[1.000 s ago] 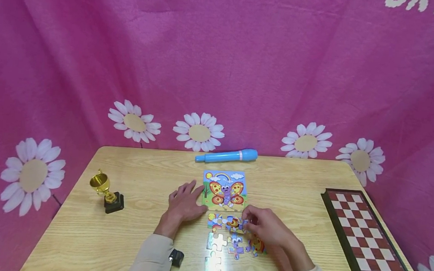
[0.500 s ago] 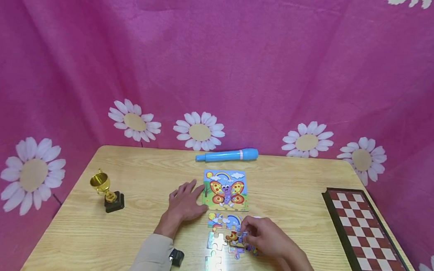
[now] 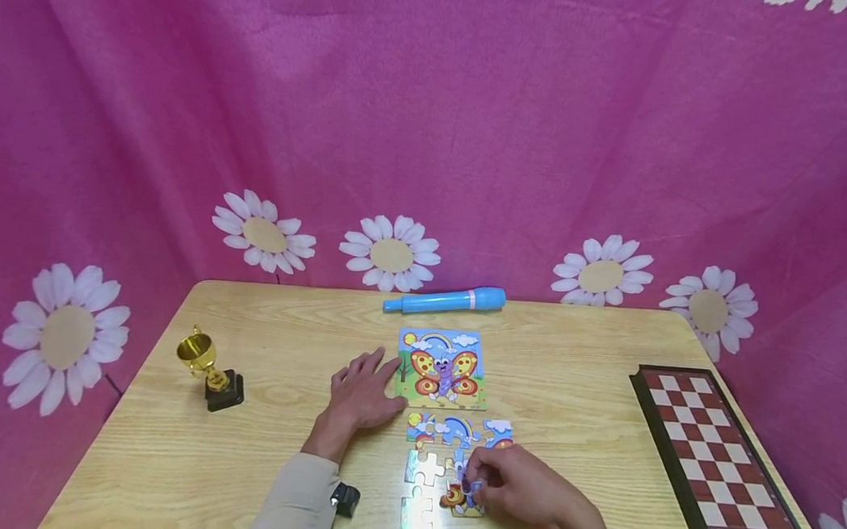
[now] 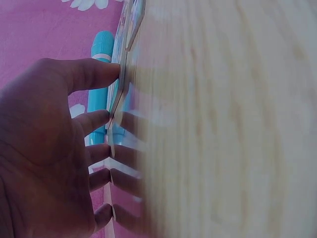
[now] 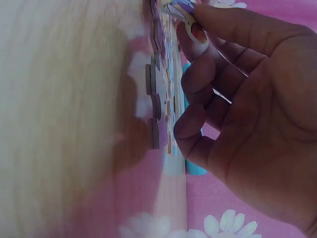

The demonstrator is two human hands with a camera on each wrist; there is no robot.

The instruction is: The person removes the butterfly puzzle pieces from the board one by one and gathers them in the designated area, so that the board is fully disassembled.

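My left hand [image 3: 363, 398] rests on the table with fingers spread, its fingertips at the left edge of a square butterfly picture board [image 3: 445, 379]. In the left wrist view the thumb [image 4: 99, 75] touches the board's edge. Nearer me lie jigsaw pieces, with a rainbow piece [image 3: 457, 432] in the far row and green-edged pieces [image 3: 419, 513] on the left. My right hand [image 3: 526, 485] pinches an orange and purple jigsaw piece [image 5: 184, 11] between thumb and fingers. In the head view it is held over a piece showing the butterfly's lower body, partly hiding it.
Beyond the board lies a blue microphone-shaped stick [image 3: 443, 301]. A gold trophy cup [image 3: 200, 352] on a black base stands at the left. At the right is a red and white checkerboard [image 3: 718, 452] in a dark frame. Pink cloth with daisies hangs behind the table.
My right hand has drawn toward me, carrying the pinched jigsaw piece from the far row to the near end. The rainbow and cloud pieces show uncovered now. My left hand stays put.
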